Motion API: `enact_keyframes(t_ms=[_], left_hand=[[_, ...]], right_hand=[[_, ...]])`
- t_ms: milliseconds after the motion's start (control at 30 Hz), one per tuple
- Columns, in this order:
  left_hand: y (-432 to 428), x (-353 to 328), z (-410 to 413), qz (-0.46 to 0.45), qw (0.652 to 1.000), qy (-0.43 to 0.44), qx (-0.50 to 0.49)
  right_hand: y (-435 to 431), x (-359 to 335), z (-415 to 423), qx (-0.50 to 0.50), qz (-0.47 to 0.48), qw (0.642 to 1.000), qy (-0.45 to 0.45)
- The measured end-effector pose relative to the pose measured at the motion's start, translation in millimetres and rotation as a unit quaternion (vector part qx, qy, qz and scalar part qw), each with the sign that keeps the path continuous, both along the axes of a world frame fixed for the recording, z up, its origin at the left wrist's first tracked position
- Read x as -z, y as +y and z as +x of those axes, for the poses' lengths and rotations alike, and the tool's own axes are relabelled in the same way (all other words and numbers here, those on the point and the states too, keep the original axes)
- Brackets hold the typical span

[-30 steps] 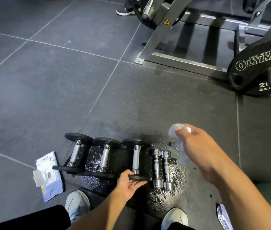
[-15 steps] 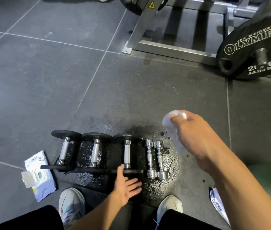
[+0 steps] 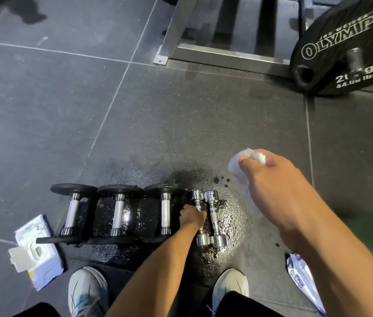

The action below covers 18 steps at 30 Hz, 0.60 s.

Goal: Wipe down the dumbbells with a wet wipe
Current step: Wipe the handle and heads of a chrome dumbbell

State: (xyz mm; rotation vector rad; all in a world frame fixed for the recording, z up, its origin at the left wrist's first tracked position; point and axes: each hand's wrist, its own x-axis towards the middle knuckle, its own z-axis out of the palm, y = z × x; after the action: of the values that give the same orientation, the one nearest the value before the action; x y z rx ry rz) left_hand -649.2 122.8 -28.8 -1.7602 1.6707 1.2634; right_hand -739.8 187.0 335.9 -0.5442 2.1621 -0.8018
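- Gripping the handle of a small chrome dumbbell (image 3: 198, 216), the person's left hand (image 3: 192, 218) is closed around its middle, low on the gym floor (image 3: 43, 110).
- Held up above the floor to the right, the right hand (image 3: 272, 191) pinches a crumpled white wet wipe (image 3: 240, 165) between thumb and fingers; the wipe hangs clear of the weights.
- 5 dumbbells lie side by side in 1 row, handles pointing away from the camera: 3 black-plated ones, the left black dumbbell (image 3: 72, 211), the middle black dumbbell (image 3: 118, 211) and the right black dumbbell (image 3: 165, 211), then 2 smaller chrome ones.
- Just beside the gripped chrome weight, touching or nearly touching it, lies the second chrome dumbbell (image 3: 214, 219), the rightmost of the row.
- Under and around the middle and right end of the row spreads a wet patch (image 3: 226, 225), shining on the dark floor, with a few separate drops beyond it.
- Left of the row lies an open wipes pack (image 3: 37, 255), its lid flap lifted.
- Near the right forearm, another printed packet (image 3: 300, 277) lies on the floor, partly hidden.
- At the bottom edge, the person's 2 pale shoes, the left shoe (image 3: 87, 291) and the right shoe (image 3: 231, 284), stand on either side of the left forearm.
- Far right at the top, a black weight plate (image 3: 345, 42) marked "OLYMPIA" leans by a metal rack frame (image 3: 204, 51).
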Motion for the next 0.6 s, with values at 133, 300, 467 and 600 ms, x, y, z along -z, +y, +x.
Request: enact_keyframes(t_ms=[133,300,467,600], left_hand=[[8.7,29.2,0.1,0.046,0.998,-0.013,0.052],[6.7,32.5,-4.6,0.027,1.000,0.014,0.003],[-2.5,38.4,3.6,0.041,0.997,0.042,-0.040],[-4.4,28.3,7.0,0.079,0.989,0.079,-0.095]], right_hand=[[0.5,7.1,-1.6,-0.001,0.004,1.000,0.001],[3.0,9.1,-5.3,0.018,-0.006,1.000,-0.008],[2.2,10.4,-6.8,0.037,-0.012,0.999,-0.013],[-2.4,7.3,-10.1,0.043,-0.017,0.999,-0.017]])
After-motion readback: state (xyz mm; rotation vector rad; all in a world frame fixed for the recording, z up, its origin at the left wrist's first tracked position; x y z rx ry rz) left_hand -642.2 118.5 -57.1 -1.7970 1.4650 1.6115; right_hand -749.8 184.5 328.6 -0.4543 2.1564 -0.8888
